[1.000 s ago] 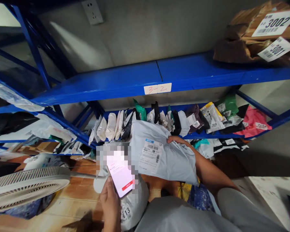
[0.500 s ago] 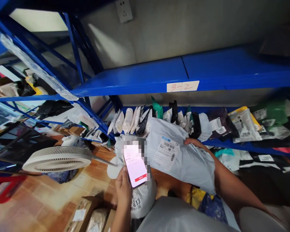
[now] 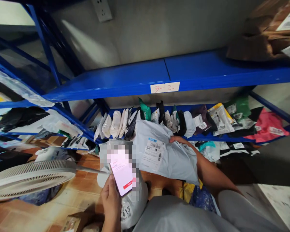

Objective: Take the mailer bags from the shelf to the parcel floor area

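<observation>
My left hand (image 3: 110, 201) is wrapped round a phone (image 3: 122, 175) with a lit pinkish screen, held low in the middle of the view. My right hand (image 3: 181, 140) grips the top edge of a large light-grey mailer bag (image 3: 176, 158) that bears a white shipping label (image 3: 152, 154). The bag is held up in front of the lower shelf (image 3: 207, 138). Below the phone lies a white parcel (image 3: 132, 206) marked with a number.
A blue metal rack fills the view; its middle shelf (image 3: 125, 80) bears a paper tag reading 3-2 (image 3: 164, 87). Several small parcels (image 3: 159, 117) stand in a row on the lower shelf. A white fan (image 3: 29, 177) lies at left on the tiled floor. Brown packages (image 3: 268, 35) sit top right.
The view has swung back to the right, so the shelf tag and fan sit further left in the frame. Both hands keep the same hold on the phone and the mailer bag.
</observation>
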The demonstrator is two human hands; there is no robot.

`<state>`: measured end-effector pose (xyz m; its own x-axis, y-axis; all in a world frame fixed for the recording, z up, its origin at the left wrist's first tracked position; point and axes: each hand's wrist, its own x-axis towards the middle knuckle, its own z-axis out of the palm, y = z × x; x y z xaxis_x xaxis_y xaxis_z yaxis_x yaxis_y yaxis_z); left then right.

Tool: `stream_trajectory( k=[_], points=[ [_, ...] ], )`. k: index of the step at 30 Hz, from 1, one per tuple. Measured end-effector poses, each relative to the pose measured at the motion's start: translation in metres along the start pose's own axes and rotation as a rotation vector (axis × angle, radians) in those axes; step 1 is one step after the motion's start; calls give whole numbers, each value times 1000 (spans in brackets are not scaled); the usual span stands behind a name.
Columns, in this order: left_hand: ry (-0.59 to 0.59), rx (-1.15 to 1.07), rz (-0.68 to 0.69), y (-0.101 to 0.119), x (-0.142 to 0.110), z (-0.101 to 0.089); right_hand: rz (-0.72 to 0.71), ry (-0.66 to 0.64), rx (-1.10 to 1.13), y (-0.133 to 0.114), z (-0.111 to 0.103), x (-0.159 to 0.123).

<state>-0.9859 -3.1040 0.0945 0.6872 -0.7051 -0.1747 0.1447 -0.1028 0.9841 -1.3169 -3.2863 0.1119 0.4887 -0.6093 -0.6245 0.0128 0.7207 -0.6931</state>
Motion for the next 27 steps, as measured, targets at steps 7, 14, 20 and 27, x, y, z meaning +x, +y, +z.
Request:
stream_trajectory(
  k=[7, 14, 20, 27],
  points=[
    [10, 14, -46, 2, 2, 6, 31, 44, 51, -5, 2, -9],
    [19, 13, -38, 7, -1, 12, 14, 54, 78, -4, 1, -10],
    [1, -51, -65, 5, 2, 13, 85, 36, 33, -9, -6, 2],
    [5, -56, -61, 4, 2, 11, 55, 22, 31, -6, -10, 4]
  ],
)
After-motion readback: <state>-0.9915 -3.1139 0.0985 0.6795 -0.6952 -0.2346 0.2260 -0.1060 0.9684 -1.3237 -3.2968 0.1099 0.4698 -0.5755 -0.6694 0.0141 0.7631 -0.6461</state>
